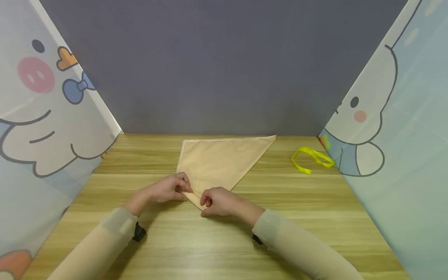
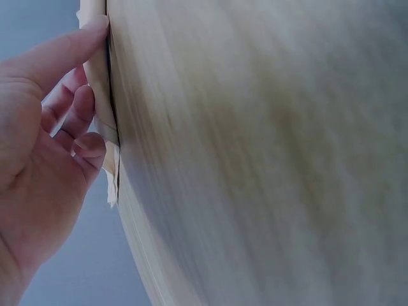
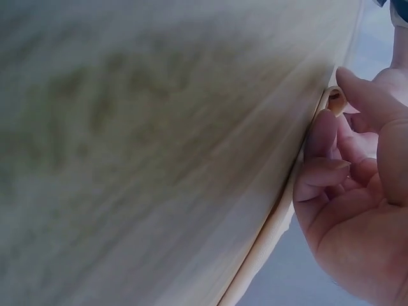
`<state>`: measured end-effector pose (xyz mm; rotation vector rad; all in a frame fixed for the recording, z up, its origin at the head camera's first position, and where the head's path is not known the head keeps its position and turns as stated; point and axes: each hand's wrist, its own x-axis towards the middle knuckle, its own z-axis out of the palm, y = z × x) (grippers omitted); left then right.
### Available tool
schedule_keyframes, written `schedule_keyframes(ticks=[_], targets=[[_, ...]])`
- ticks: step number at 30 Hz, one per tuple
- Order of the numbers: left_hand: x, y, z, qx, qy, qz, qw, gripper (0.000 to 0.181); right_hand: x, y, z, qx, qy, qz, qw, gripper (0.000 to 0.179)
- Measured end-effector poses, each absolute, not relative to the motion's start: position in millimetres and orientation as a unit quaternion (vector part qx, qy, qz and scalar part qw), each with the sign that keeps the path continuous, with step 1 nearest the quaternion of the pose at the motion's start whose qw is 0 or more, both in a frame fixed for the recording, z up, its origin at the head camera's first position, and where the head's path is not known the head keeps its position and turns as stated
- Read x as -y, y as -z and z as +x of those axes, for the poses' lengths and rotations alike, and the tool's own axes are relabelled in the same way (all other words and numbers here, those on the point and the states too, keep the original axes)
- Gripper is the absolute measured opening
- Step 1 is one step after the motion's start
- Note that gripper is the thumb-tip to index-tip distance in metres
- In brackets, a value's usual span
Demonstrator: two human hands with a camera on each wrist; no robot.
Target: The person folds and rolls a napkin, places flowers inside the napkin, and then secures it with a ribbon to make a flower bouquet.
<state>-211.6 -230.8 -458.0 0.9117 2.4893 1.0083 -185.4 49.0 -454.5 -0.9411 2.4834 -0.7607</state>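
A pale peach cloth (image 1: 217, 159) lies folded on the wooden table, with one corner stretching to the far right. Its near-left edge is turned into a narrow roll (image 1: 193, 199). My left hand (image 1: 170, 188) pinches this roll at its left part, thumb in front and fingertips behind. Close by, my right hand (image 1: 222, 202) holds the roll's right end between thumb and curled fingers. In the right wrist view, the open end of the cloth roll (image 3: 336, 100) shows beside the thumb. The left wrist view has the left hand (image 2: 44, 159) at the cloth's edge.
A yellow ribbon (image 1: 311, 157) lies loosely looped on the right side of the table (image 1: 196, 249). A dark grey panel (image 1: 224, 70) stands along the back edge. Cartoon-printed panels (image 1: 402, 155) rise on both sides.
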Motion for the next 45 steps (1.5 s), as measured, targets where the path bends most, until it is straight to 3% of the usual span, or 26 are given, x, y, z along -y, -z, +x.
schedule_keyframes(ticks=[12, 19, 31, 40, 45], targets=[[230, 453, -218, -0.875, -0.323, 0.334, 0.138, 0.013, -54, 451, -187, -0.883, 0.275, -0.344, 0.164, 0.005], [229, 451, -226, -0.869, -0.319, 0.355, 0.13, 0.011, -58, 454, -190, -0.878, 0.304, -0.332, 0.166, 0.009], [221, 451, -236, -0.875, -0.281, 0.378, 0.109, 0.014, -68, 451, -195, -0.854, 0.354, -0.322, 0.204, 0.012], [212, 450, -234, -0.878, -0.322, 0.312, 0.17, 0.002, -69, 452, -195, -0.85, 0.375, -0.282, 0.238, 0.008], [210, 451, -233, -0.884, -0.308, 0.315, 0.154, 0.012, -68, 451, -196, -0.849, 0.382, -0.265, 0.25, 0.01]])
